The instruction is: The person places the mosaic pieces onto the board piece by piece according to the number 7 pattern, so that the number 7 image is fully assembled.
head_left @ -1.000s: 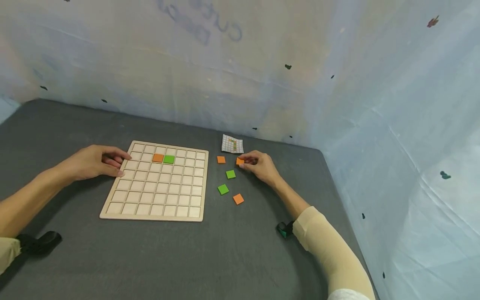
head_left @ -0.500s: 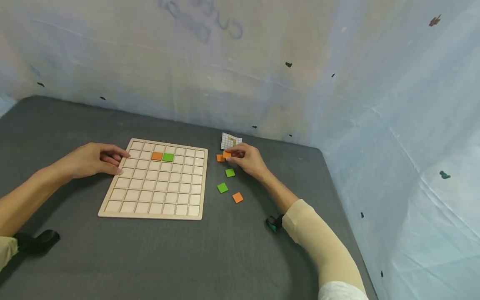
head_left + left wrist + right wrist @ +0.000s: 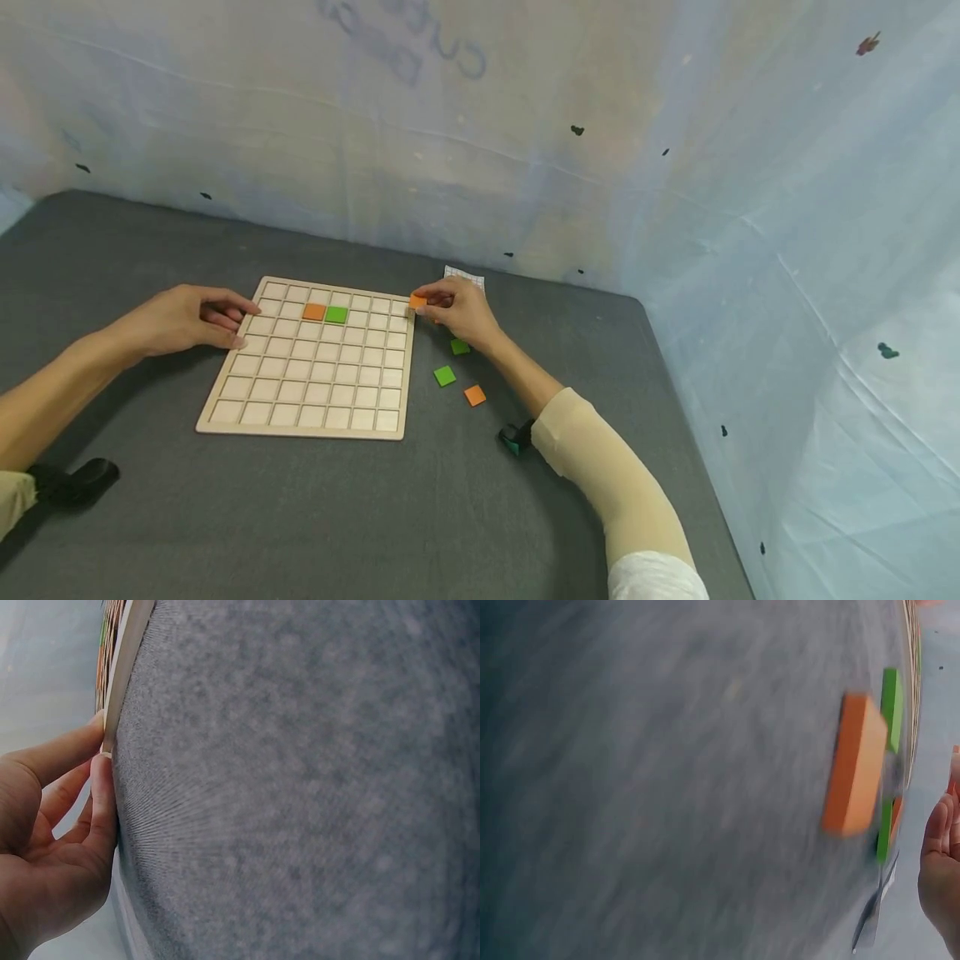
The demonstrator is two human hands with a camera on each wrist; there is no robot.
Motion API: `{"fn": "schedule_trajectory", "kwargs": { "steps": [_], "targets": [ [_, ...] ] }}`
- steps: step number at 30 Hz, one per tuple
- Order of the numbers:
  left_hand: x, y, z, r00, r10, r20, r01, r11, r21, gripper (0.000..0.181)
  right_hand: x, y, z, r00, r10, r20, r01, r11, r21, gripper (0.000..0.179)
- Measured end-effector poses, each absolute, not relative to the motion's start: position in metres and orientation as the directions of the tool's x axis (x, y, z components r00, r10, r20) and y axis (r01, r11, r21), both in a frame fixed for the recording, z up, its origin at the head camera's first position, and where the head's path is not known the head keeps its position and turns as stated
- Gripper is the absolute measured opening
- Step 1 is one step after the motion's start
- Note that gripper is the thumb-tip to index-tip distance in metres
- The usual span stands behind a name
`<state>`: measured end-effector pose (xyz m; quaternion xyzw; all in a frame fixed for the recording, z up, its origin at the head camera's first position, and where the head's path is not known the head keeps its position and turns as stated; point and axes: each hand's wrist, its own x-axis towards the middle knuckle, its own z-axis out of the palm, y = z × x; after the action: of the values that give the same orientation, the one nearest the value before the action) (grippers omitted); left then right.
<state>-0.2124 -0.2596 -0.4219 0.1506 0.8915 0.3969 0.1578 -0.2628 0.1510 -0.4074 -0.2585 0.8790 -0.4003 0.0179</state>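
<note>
In the head view, a pale wooden grid board (image 3: 300, 432) lies on the dark table, with an orange tile (image 3: 313, 312) and a green tile (image 3: 336, 315) side by side in its second row. My left hand (image 3: 180, 321) rests at the board's left edge, thumb and index fingertips touching the rim. Between thumb and fingers, my right hand (image 3: 459, 310) pinches another orange tile (image 3: 417, 302) by the board's upper right corner. The left wrist view shows the left fingers (image 3: 67, 754) against the board's edge (image 3: 124, 667).
Right of the board lie loose tiles: a green one (image 3: 445, 376), a partly covered green one (image 3: 460, 347) and an orange one (image 3: 475, 395). Another orange tile is mostly hidden beneath the right hand. Behind that hand is a small printed grid card (image 3: 465, 273). A hanging cloth (image 3: 337, 142) closes off the back.
My right hand has carried the pinched orange tile leftward from beside the printed card to the board's upper right corner. The left hand stays at the board's edge.
</note>
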Motion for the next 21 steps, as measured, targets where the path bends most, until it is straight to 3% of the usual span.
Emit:
{"fn": "schedule_trajectory", "kwargs": {
  "steps": [21],
  "targets": [
    [-0.214,-0.26,-0.42,-0.907,0.39,-0.157,0.151,0.651,0.744,0.061,-0.262,0.092,-0.411,-0.838,-0.532,0.12,-0.465,0.581,-0.668,0.026]
  ]
}}
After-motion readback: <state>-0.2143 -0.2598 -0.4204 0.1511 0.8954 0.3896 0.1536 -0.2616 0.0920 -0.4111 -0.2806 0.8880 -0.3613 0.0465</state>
